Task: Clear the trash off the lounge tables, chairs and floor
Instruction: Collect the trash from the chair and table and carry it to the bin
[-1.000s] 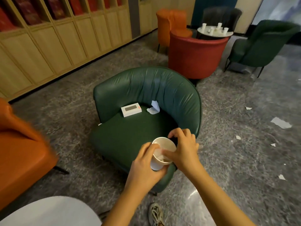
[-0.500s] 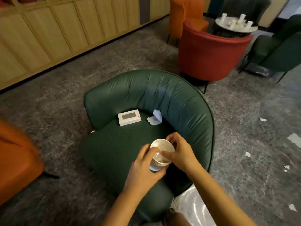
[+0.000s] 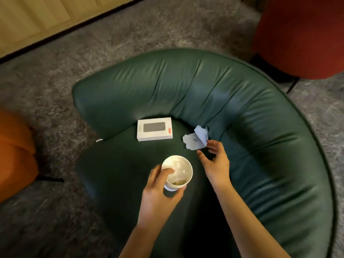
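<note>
My left hand [image 3: 160, 190] grips a white paper cup [image 3: 177, 172] above the seat of a green armchair [image 3: 242, 112], thumb hooked over its rim; bits of trash lie inside the cup. My right hand [image 3: 214, 161] reaches over the seat with fingers spread, its fingertips at the edge of a crumpled white paper scrap [image 3: 195, 139] lying against the backrest. A small white box [image 3: 154, 129] with a grey picture on top lies on the seat to the left of the scrap.
An orange chair [image 3: 14, 151] stands at the left edge and a red chair [image 3: 301, 34] at the top right. Grey carpet [image 3: 55, 86] surrounds the armchair, and wooden cabinets [image 3: 37, 19] line the far left wall.
My right hand has left the cup's rim and moved forward to the paper scrap. The camera has come closer and tilted down over the green armchair.
</note>
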Available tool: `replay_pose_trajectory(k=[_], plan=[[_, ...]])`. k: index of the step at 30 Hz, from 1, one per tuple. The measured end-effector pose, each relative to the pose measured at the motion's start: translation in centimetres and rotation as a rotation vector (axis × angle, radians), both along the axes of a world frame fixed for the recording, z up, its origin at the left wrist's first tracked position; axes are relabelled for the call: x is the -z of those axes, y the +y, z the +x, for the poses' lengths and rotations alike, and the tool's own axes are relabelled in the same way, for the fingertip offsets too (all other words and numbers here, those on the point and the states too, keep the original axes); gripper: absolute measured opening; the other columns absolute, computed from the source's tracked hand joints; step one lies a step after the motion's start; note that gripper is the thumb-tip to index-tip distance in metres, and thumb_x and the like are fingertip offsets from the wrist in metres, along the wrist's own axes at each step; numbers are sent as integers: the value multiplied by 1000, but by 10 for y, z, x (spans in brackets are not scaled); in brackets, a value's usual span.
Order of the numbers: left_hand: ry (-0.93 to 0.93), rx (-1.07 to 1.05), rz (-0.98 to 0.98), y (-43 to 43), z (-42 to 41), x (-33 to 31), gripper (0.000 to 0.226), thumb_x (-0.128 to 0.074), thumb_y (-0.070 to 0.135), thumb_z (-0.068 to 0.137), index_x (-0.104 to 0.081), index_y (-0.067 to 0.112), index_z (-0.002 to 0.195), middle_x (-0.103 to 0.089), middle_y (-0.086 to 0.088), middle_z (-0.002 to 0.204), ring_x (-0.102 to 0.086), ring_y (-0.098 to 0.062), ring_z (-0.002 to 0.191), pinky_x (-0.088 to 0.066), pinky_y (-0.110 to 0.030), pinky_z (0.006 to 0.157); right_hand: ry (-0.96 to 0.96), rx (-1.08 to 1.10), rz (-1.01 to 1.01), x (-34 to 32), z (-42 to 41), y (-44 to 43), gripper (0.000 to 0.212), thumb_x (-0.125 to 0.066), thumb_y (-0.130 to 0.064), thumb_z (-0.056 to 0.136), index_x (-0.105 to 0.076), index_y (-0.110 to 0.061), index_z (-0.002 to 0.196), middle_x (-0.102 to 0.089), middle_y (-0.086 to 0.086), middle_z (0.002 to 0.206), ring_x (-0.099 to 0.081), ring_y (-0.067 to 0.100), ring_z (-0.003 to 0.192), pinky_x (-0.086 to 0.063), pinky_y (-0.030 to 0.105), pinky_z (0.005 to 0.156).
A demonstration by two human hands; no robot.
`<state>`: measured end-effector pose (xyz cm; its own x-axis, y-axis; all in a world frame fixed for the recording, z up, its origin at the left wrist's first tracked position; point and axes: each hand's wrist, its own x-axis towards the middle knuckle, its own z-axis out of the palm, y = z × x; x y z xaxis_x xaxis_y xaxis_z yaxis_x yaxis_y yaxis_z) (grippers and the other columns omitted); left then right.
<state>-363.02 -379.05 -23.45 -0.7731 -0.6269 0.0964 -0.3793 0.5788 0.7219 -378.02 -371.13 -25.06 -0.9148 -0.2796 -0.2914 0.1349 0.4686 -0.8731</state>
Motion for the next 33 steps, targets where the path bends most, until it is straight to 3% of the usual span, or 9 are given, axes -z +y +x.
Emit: replay_pose_trajectory(k=[4,12,14,18,21,26,30,33], plan=[[-13,-51,61,-13,-28,72,47,-89,14,55,-67,6,96,-61,-13,113,-54,-10,99,-37,-5,86,61,18,252,94,-32,-21,67,-80,-23,69,-45,-16,127,-53,2,129,-47,23,122,-37,45,102],[-20,-86,160,-30,-44,183,41,-86,17,61,-67,7,95,-59,-10,114,-55,-10,101,-44,-10,81,110,-28,514,220,-84,-57,109,-83,-40,60,-17,-25,145,-29,1,148,-31,25,134,-28,43,103],[-23,-98,190,-33,-44,197,40,-85,17,62,-66,8,96,-58,-8,115,-53,-9,102,-44,-10,81,164,-52,531,236,-89,-61,99,-80,-39,63,-23,-26,143,-35,0,145,-35,24,131,-28,43,102],[-18,-124,207,-35,-43,209,38,-80,24,64,-66,8,96,-58,-7,115,-53,-8,101,-48,-16,80,238,-82,547,253,-94,-65,48,-65,-34,80,-50,-28,125,-55,1,127,-46,23,118,-29,37,98],[-3,-134,184,-35,-45,209,38,-79,24,63,-66,7,95,-58,-8,113,-53,-9,100,-49,-17,78,241,-56,458,251,-95,-65,24,-57,-18,87,-66,-20,109,-66,7,110,-58,25,105,-42,30,91],[-31,-132,165,-40,-47,205,39,-83,16,63,-66,4,96,-59,-12,114,-52,-11,100,-41,-6,79,222,-166,336,212,-68,-64,18,-60,-5,85,-69,-7,100,-69,10,97,-61,15,85,-38,12,72],[-72,-144,143,-44,-44,197,41,-83,16,64,-65,3,98,-58,-14,116,-55,-15,101,-38,-7,83,351,-193,175,156,-26,-60,14,-63,-4,84,-69,-8,96,-68,6,95,-61,16,86,-43,14,76],[-71,-155,137,-45,-42,189,42,-83,15,63,-65,4,99,-59,-13,114,-50,-14,99,-40,-12,80,385,-284,78,129,7,-56,14,-66,-5,80,-70,-13,91,-66,-7,87,-60,13,82,-41,23,83]])
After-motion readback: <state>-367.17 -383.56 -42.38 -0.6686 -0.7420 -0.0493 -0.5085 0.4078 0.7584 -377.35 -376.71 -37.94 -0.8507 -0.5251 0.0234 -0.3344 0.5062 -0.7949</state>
